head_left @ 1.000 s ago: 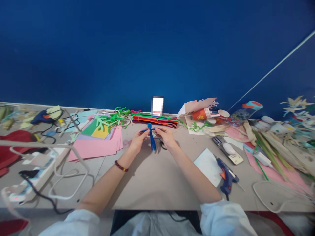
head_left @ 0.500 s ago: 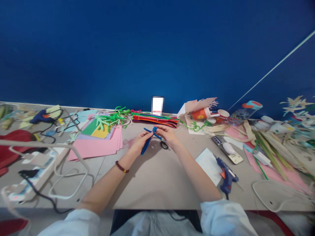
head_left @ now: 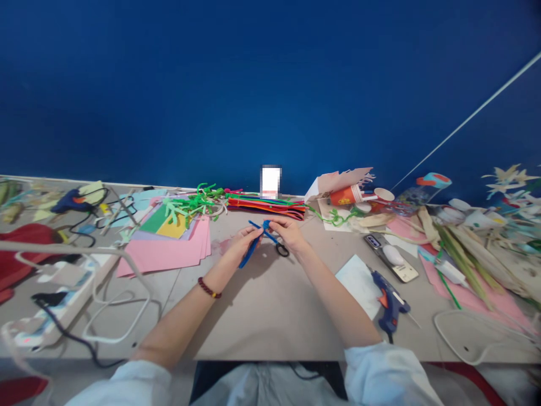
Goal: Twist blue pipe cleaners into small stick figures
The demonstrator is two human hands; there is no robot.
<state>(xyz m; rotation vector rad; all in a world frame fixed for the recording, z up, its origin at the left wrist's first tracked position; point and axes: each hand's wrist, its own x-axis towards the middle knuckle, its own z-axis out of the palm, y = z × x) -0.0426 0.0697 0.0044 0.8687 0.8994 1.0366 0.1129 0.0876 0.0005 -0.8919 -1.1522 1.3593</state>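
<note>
Both hands meet over the middle of the table around blue pipe cleaners (head_left: 249, 252). My left hand (head_left: 244, 241) pinches them, with a folded length hanging below its fingers and a short end poking up past the thumb. My right hand (head_left: 288, 232) is closed on the coiled blue knot (head_left: 266, 224) at their upper end. One blue end slants down to the right between the hands. On the table just below my right hand lie scissors, of which a black handle loop (head_left: 282, 250) shows; the rest is mostly hidden.
A bundle of coloured pipe cleaners (head_left: 266, 208) lies at the back, beside green twisted ones (head_left: 198, 200). Pink paper (head_left: 164, 256) and a power strip (head_left: 63, 299) are at left. To the right are a glue gun (head_left: 391, 304), a phone (head_left: 408, 272) and paper cups (head_left: 346, 196).
The hanging blue length has swung slightly left and down. My right hand has shifted a little, and more of the black scissors handle shows. Both hands keep their grip.
</note>
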